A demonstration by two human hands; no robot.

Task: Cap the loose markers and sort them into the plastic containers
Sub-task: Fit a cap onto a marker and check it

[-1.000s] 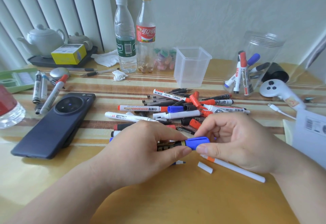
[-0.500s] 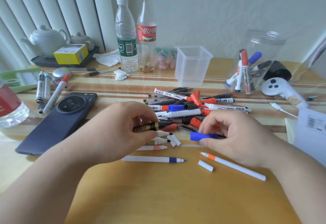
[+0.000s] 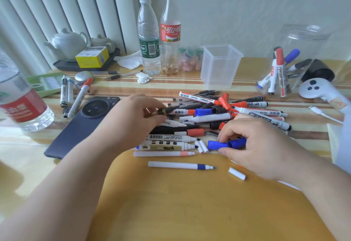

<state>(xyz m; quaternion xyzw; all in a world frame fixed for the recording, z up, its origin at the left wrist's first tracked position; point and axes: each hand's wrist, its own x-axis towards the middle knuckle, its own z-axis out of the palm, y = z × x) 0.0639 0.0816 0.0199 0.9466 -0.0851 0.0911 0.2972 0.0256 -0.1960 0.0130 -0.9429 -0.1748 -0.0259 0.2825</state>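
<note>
A loose pile of markers (image 3: 212, 117) in red, blue, black and white lies in the middle of the desk (image 3: 190, 212). The left grip (image 3: 133, 119) hangs over the pile's left edge, clenched round a dark marker (image 3: 161, 111) with a gold band. The marker's uncapped black tip points right, across the pile. The right grip (image 3: 262, 145) rests at the pile's near right edge, thumb and forefinger pinching a blue cap (image 3: 216, 144) held low against the desk. A second blue piece sits just beside that cap under the fingers; whether it is another cap I cannot tell.

On the near side of the pile a white pen with a blue band (image 3: 180, 165) lies alone, its bare tip pointing right. A short white cap (image 3: 236, 173) lies nearer still and to the right, apart from the pen. Behind the pile stands a square clear cup (image 3: 220, 69). Behind and to the right of the pile, a round clear jar (image 3: 303, 37) holds several capped markers in red, blue and black, leaning inside it.

Left of the pile lies a dark phone (image 3: 81, 126), camera side up, with a few more markers (image 3: 79, 98) beyond it. Two bottles (image 3: 149, 50) stand behind the pile to the left. A white controller (image 3: 315, 90) lies to the pile's right.
</note>
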